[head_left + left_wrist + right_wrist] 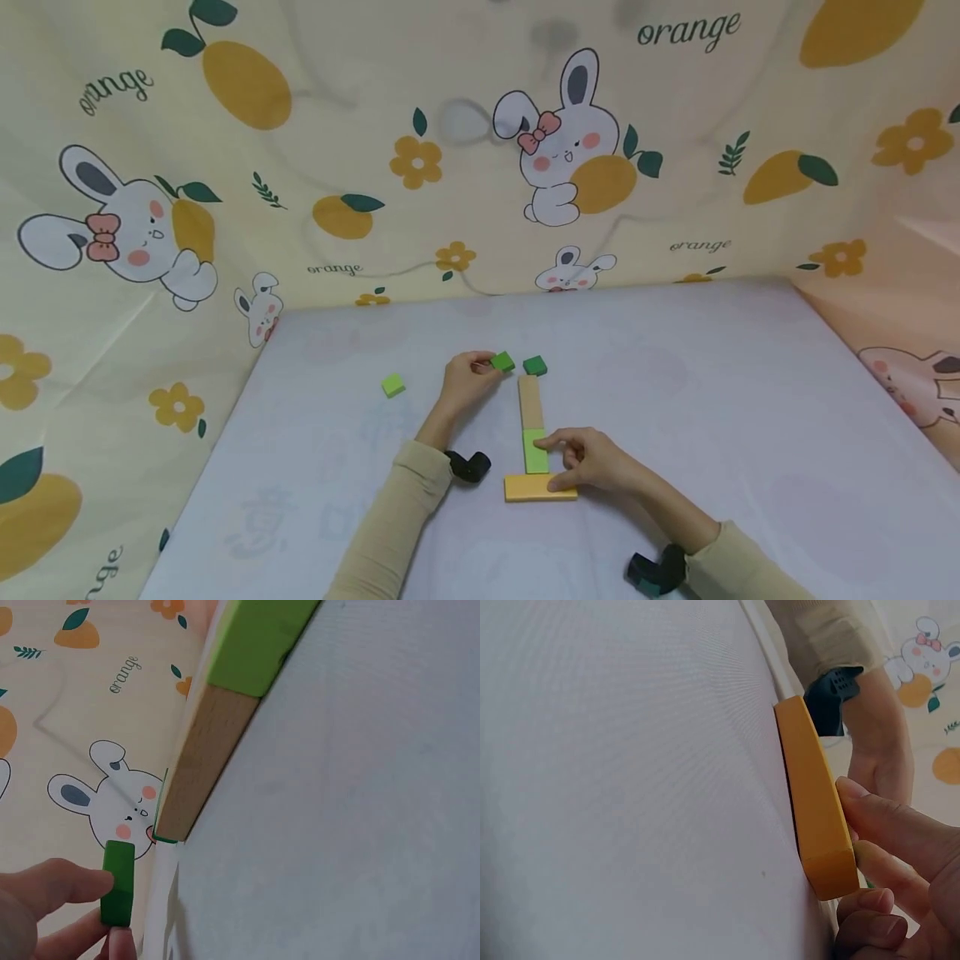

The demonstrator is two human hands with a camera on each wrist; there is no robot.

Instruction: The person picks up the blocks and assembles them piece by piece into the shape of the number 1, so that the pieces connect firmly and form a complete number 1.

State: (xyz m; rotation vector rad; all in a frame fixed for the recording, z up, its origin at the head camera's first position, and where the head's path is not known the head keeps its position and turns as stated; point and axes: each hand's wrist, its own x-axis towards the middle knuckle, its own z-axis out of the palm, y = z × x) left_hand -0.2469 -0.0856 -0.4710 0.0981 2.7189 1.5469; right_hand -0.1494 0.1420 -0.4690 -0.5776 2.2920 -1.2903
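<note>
My left hand (467, 385) pinches a small green block (502, 362) between thumb and fingers, left of a dark green block (536, 366). That pinched block (118, 885) also shows in the left wrist view. Below the dark green block a plain wooden block (530, 402) and a light green block (536, 458) lie end to end. Crosswise at their near end lies a yellow block (528, 490). My right hand (600, 460) rests its thumb on the yellow block (814, 787) and touches the light green block with its index finger; its other fingers are bent.
A loose lime-green block (393, 385) lies left of my left hand. All of this is on a white-covered table (712, 375). A patterned cloth (465, 167) with rabbits and oranges hangs behind and at the sides. Both wrists wear black devices.
</note>
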